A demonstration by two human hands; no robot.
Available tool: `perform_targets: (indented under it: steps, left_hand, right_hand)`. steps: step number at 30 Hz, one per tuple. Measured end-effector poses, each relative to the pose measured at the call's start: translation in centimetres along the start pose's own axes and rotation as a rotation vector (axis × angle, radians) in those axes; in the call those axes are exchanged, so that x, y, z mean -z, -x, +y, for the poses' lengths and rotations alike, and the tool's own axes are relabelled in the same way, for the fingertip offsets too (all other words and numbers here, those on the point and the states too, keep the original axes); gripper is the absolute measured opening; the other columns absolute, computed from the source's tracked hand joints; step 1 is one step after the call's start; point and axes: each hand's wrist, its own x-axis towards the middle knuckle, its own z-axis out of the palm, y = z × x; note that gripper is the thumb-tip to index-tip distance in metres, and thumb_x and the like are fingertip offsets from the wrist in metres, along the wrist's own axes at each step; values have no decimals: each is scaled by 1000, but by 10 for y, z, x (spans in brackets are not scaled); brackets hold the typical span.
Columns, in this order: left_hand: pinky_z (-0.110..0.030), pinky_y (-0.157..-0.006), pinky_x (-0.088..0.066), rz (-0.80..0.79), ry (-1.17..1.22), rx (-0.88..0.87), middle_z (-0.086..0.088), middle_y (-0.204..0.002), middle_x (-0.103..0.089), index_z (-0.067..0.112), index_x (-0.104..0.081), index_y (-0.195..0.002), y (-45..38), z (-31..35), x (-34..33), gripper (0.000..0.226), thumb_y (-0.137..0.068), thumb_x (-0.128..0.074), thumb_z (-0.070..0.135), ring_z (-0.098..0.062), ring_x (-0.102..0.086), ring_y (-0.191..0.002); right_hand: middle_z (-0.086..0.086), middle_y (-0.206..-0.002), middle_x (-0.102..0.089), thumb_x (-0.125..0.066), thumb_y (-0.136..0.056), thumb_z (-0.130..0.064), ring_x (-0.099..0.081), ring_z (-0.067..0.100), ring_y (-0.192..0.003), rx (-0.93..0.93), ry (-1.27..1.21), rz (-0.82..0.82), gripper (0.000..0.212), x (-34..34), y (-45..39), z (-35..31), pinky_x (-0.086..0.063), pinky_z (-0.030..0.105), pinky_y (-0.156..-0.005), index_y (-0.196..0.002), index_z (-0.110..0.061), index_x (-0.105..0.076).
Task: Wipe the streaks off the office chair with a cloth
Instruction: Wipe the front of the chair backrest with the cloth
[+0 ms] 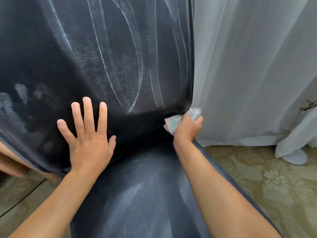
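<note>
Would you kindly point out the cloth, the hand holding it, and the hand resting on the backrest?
cloth (173,122): head view, bunched fabric left of the knuckles.
right hand (187,126): head view, back of the hand.
left hand (89,134): head view, back of the hand.

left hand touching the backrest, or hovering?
Touching. In the head view the left hand lies flat on the backrest, fingers spread, with no gap showing under palm or fingers.

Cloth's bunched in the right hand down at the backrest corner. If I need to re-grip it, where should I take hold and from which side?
Probably take the cloth by the wad that sticks out left of the right hand, coming from the seat side. That free part lies against the backrest; its other end is wedged beside the curtain. The left hand rests flat on the backrest.
</note>
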Motion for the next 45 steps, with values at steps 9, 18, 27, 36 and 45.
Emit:
perform_targets:
  steps: [9,18,27,36,45]
  left_hand:
    - [-73,-117,7,12,14,-4,-20,-173,12,14,-6,-168,0,-5,0,112,-85,-80,29,-41,16,-159]
    - [-77,-115,-8,20,44,1,-19,-174,3,13,-15,-167,-2,-4,-3,113,-80,-85,31,-42,6,-160]
    - [-69,-117,2,59,64,0,-19,-174,0,13,-18,-166,0,-5,-8,118,-74,-89,29,-39,6,-161]
    - [-70,-115,-6,81,116,-5,-21,-173,-8,11,-22,-165,-1,-7,-2,121,-68,-94,23,-39,1,-160]
    - [-69,-117,-6,112,97,-25,-20,-174,-8,13,-18,-164,-1,-9,-8,124,-68,-95,27,-38,4,-160]
  right_hand:
    - [-5,-105,-50,-59,-91,-28,-59,22,-87,394,473,-673,7,-10,117,30,-51,44,-84,-95,-23,-57]
    - [-10,-106,-52,-66,-82,-22,-45,2,-78,948,219,-58,20,9,65,-99,-35,24,-64,-101,-26,-71]
    - [9,-133,-42,-66,-90,-19,-57,35,-94,1243,913,-143,48,-1,7,-122,-45,39,-63,-134,-23,-47]
    - [3,-120,-47,-63,-94,-28,-61,31,-80,1332,1147,-437,17,61,15,-111,-40,33,-60,-109,-20,-60]
    - [10,-122,-49,-56,-99,-29,-54,25,-86,1644,699,-275,24,-47,53,-293,-49,38,-72,-118,-15,-58]
